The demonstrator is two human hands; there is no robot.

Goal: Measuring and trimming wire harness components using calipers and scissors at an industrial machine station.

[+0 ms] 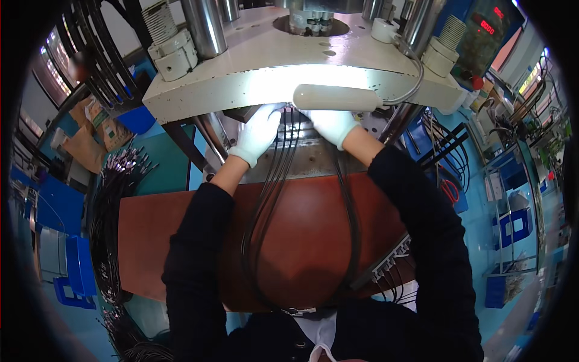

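Both hands wear white gloves and reach under the front edge of a cream press plate. My left hand is beside several thin black cables, its fingers drawn together at their far ends. What it pinches is lost in glare. Across the cables, my right hand lies at the metal mould; a pale tube-shaped fitting hides its fingers. The cables run back from the mould and loop over a reddish-brown board towards my body.
Steel columns flank the press. A thick bundle of black cables hangs at the left. On the board's right lies a slotted metal strip with cables; red-handled scissors are beyond it. Blue bins stand far left.
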